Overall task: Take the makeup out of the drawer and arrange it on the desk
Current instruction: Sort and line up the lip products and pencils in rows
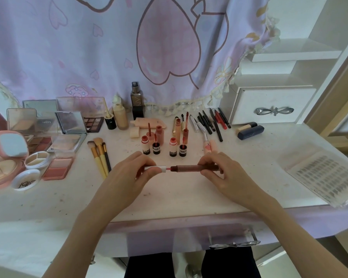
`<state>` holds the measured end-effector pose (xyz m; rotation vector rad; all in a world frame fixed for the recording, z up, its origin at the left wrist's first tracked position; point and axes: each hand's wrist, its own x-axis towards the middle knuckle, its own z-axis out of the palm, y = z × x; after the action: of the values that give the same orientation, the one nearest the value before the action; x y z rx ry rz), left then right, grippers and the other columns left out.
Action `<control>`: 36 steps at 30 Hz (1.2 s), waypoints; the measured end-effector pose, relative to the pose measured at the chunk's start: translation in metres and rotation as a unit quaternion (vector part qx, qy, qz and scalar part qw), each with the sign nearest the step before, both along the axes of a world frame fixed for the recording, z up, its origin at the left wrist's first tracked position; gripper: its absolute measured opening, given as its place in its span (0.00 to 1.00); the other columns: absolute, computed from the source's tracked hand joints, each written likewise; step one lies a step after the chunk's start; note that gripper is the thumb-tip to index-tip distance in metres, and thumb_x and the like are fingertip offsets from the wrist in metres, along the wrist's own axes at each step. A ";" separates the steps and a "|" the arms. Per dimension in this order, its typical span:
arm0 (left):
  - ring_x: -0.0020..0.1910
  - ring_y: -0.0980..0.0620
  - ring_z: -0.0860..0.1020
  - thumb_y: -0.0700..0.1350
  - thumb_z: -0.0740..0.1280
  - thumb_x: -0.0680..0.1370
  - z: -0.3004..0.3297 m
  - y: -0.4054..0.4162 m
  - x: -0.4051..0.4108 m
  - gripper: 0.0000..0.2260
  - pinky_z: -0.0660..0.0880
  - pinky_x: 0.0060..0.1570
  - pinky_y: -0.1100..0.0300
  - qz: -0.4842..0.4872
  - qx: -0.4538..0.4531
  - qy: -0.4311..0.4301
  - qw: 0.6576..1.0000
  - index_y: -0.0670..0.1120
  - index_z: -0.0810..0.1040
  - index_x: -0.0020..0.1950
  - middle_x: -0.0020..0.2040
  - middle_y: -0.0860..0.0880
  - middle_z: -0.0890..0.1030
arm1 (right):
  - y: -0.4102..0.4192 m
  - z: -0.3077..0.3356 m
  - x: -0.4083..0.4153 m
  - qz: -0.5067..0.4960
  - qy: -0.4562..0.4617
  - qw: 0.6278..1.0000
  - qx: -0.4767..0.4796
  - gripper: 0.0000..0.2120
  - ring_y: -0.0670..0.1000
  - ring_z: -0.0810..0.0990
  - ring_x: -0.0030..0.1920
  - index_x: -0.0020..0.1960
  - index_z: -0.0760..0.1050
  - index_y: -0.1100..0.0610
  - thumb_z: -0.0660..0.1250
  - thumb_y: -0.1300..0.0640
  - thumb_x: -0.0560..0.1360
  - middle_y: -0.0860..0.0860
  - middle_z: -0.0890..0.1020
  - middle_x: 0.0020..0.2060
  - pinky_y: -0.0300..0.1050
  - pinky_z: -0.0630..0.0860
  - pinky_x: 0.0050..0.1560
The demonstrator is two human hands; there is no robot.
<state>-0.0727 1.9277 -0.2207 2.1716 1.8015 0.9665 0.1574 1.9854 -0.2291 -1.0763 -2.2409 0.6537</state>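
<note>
The left hand (129, 173) pinches a white cap (155, 168) between thumb and curled fingers; the right hand (221, 171) grips a brown lip gloss tube (195, 168) in its fingertips; the two parts lie in one horizontal line just above the desk (179, 193), the cap's pink end right at the tube's mouth; whether they touch I cannot tell.

Taking the tube as the clock's centre: at 12 o'clock, near the knuckles, stands a cluster of small lip tint bottles (163, 144), several open with their wands propped up; at 1 o'clock lies a fan of dark pencils (211, 123) and, farther right, a navy lipstick (250, 131); behind the bottles at 12 o'clock lies a beige tube (149, 123) before a tall foundation bottle (137, 101) at the curtain (109, 47); at 10 o'clock three yellow-handled brushes (100, 155) lie just beside the left hand; at 9 o'clock sit open palettes (64, 141), a pink compact (6, 155) and a round white pot (26, 179); at 3 o'clock rests a clear lash tray (325, 177), well apart from the right hand; at 6 o'clock, under the wrists, the drawer (189, 235) shows its silver bow handle (234, 244); whether it is pulled out I cannot tell.
</note>
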 end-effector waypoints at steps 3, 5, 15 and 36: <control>0.35 0.60 0.71 0.51 0.64 0.74 0.000 -0.001 -0.005 0.02 0.65 0.34 0.69 0.016 0.000 0.003 1.000 0.55 0.72 0.44 0.37 0.59 0.70 | 0.002 0.000 0.001 -0.003 0.023 1.000 -0.006 0.10 0.35 0.72 0.43 0.47 0.72 0.47 0.66 0.63 0.75 0.40 0.74 0.43 0.22 0.64 0.46; 0.35 0.60 0.70 0.50 0.65 0.75 0.000 -0.002 -0.009 0.01 0.66 0.35 0.70 0.024 -0.003 0.000 1.000 0.54 0.74 0.44 0.38 0.59 0.70 | 0.002 0.000 0.003 -0.010 0.023 1.000 -0.005 0.10 0.37 0.72 0.43 0.46 0.73 0.48 0.66 0.63 0.74 0.40 0.73 0.43 0.23 0.64 0.45; 0.37 0.60 0.70 0.45 0.66 0.75 0.001 -0.003 -0.029 0.05 0.66 0.37 0.72 0.076 -0.014 -0.004 0.997 0.47 0.80 0.49 0.40 0.57 0.72 | 0.005 -0.003 0.017 -0.054 0.015 0.998 -0.002 0.09 0.41 0.71 0.47 0.47 0.75 0.49 0.68 0.62 0.74 0.41 0.72 0.44 0.26 0.65 0.50; 0.44 0.54 0.68 0.40 0.63 0.78 0.001 -0.009 -0.055 0.08 0.62 0.40 0.69 0.111 -0.053 0.009 0.992 0.44 0.79 0.54 0.42 0.54 0.71 | 0.024 -0.012 -0.033 -0.078 -0.075 0.994 -0.015 0.12 0.44 0.70 0.48 0.58 0.80 0.52 0.66 0.55 0.76 0.48 0.79 0.49 0.32 0.62 0.50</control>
<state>-0.1276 1.9188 -0.2193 1.9560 2.0851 0.8731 0.1245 2.0093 -0.2408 -1.3413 -2.2493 0.5579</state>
